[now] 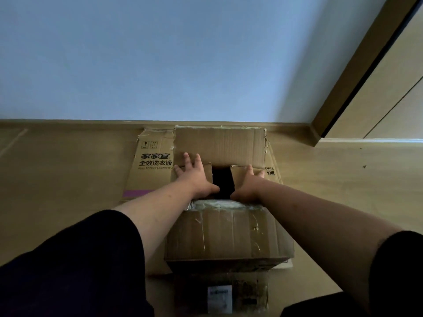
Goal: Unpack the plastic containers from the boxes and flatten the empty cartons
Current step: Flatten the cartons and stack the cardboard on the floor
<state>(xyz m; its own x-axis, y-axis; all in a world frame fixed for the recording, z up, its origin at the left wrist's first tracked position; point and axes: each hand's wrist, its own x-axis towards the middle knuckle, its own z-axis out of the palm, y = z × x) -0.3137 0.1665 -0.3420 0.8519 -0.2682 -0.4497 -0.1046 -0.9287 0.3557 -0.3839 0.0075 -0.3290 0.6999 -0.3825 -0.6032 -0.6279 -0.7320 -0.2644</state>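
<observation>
Both hands, left hand & right hand, fingers spread flat on carton flaps.

The box opens onto a dark gap between its inner flaps; what is inside cannot be told. The left hand and right hand cover parts of those flaps. A flattened carton lies partly hidden beneath the box, its print cut short. The white label on the box's near side is too blurred to read. Both sleeves run off the lower edge. The door is cut off at the right.
</observation>
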